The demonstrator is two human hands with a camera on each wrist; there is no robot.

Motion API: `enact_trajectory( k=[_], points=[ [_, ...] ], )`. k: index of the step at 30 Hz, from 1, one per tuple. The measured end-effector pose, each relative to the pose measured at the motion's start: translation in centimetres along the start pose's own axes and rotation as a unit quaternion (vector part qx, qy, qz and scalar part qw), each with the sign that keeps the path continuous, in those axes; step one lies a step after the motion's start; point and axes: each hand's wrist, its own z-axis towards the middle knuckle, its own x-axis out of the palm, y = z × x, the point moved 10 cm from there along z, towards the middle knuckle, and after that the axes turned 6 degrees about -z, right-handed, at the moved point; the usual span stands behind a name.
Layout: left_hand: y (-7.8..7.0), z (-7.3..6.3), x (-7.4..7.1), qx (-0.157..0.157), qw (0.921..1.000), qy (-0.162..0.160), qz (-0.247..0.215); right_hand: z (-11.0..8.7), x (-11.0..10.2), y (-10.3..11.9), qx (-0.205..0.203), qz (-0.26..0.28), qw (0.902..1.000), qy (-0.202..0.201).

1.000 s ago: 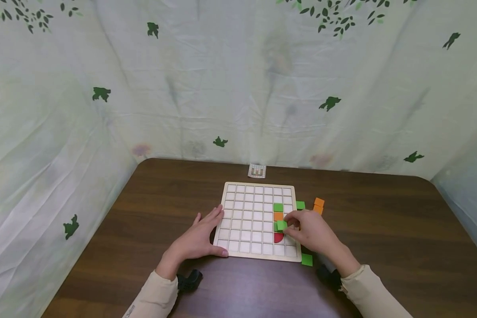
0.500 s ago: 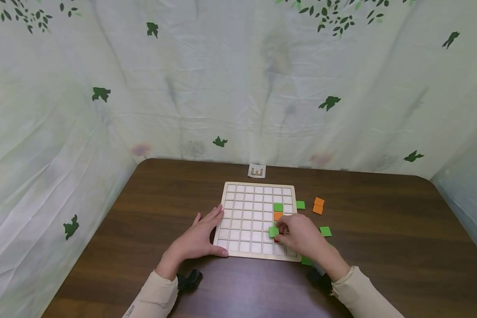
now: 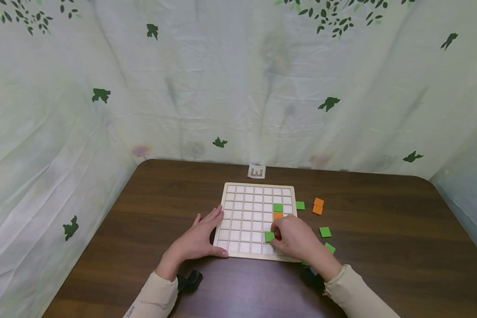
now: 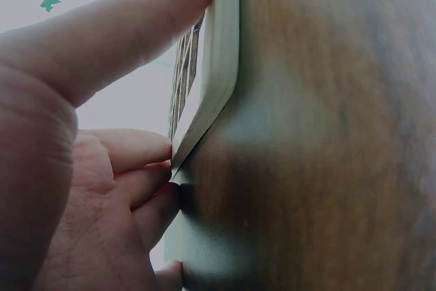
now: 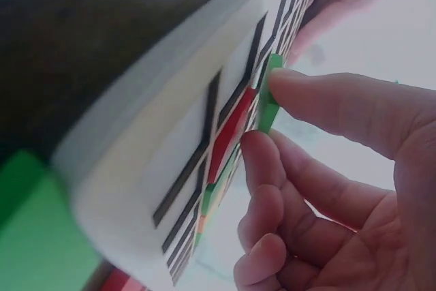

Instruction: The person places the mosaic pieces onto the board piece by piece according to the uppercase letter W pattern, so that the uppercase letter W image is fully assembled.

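A white board with a square grid and pale wooden rim [image 3: 258,256] lies on the table. My left hand [image 3: 198,238] rests against its left edge, fingers extended, thumb at the near left corner. My right hand [image 3: 296,238] pinches a green square tile [image 3: 269,236] between thumb and fingertips over the lower right of the grid. In the right wrist view that tile [image 5: 270,93] is tilted just above a red piece [image 5: 230,138] set in the board. Farther up the same column sit an orange tile [image 3: 278,215] and a green tile [image 3: 277,207]. My right hand hides part of this column in the head view.
Right of the board lie two orange tiles [image 3: 318,206] and several loose green tiles [image 3: 325,232]. A small printed card [image 3: 256,171] lies beyond the board at the back of the brown table [image 3: 381,229]. A patterned cloth [image 3: 242,88] hangs behind.
My right hand has moved left and toward me with the green tile, from over the filled column to the column left of it. My left hand and the board have stayed put.
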Motion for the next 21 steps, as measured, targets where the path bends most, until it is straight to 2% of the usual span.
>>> enact_trajectory(
  k=[7, 21],
  points=[
    [0.06, -0.05, 0.01, -0.002, 1.0, 0.001, -0.002, 0.44, -0.02, 0.68, -0.009, -0.026, 0.9996, -0.002],
    [0.24, 0.08, 0.13, 0.003, 1.0, 0.001, -0.003, 0.58, 0.34, 0.41, -0.01, -0.01, 0.9999, -0.004]
  ],
)
